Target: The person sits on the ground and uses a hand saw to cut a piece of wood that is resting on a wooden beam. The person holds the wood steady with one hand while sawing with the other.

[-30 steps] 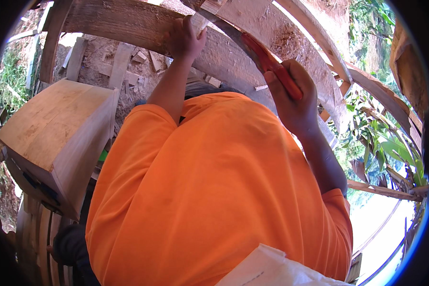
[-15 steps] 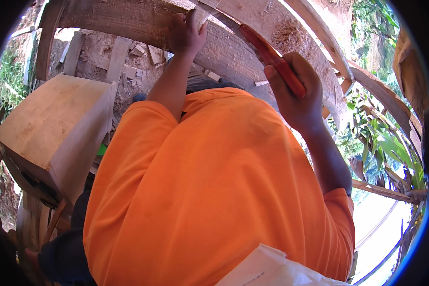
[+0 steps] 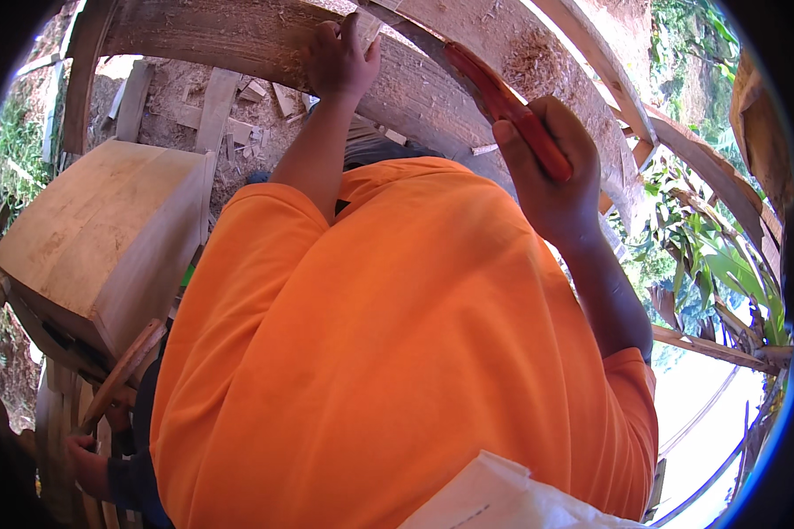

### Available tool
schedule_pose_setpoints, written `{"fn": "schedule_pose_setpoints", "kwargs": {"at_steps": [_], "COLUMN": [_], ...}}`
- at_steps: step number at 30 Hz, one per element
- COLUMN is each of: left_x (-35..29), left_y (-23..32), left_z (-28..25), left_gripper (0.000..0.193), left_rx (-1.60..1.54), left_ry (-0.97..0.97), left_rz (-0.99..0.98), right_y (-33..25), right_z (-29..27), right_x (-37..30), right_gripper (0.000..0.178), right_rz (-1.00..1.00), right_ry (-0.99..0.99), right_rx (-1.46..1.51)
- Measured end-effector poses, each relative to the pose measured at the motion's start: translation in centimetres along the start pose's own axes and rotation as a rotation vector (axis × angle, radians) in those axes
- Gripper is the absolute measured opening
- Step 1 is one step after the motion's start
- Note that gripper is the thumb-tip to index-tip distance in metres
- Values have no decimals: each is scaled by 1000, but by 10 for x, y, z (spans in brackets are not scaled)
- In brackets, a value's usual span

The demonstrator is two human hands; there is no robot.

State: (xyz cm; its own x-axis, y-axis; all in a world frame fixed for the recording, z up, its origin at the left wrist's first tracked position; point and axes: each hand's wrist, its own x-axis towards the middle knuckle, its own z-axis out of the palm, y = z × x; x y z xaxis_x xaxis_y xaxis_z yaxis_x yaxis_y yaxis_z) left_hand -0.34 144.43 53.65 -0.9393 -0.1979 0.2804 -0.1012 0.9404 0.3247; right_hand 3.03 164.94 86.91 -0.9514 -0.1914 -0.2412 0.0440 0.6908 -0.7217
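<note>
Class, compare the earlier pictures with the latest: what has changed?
At lower left, a brown wooden strip in a co-worker's hand has come into view, moving up and rightward beside the wooden box. The right hand and its red-handled tool shifted slightly right. The right hand's grip stayed; the left hand stayed at the pale wood piece.
</note>
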Motion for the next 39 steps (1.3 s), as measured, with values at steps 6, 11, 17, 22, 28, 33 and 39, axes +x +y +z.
{"fn": "schedule_pose_setpoints", "kwargs": {"at_steps": [6, 11, 17, 22, 28, 33, 39], "left_x": [1, 13, 8, 8, 2, -1, -1], "left_y": [-1, 17, 10, 10, -1, -6, -6], "left_z": [-6, -31, -21, -22, -3, 9, 10], "left_gripper": [65, 56, 87, 87, 66, 60, 59], "left_rx": [-10, 95, -9, -10, 27, 43, 56], "left_ry": [36, 152, -7, -13, 29, 57, 39], "left_rz": [43, 41, -4, 0, 16, 52, 67], "right_y": [2, 3, 5, 6, 1, 3, -4], "right_z": [0, 1, 2, 3, 7, 7, 12], "right_x": [-1, -4, -6, -7, -8, -7, -8], "right_gripper": [20, 20, 21, 21, 20, 22, 23], "right_rz": [2, 9, -7, -8, 12, -9, -45], "right_ry": [-4, -3, -2, 2, -10, -10, -46], "right_rx": [5, 16, 17, 17, 27, 4, 11]}}
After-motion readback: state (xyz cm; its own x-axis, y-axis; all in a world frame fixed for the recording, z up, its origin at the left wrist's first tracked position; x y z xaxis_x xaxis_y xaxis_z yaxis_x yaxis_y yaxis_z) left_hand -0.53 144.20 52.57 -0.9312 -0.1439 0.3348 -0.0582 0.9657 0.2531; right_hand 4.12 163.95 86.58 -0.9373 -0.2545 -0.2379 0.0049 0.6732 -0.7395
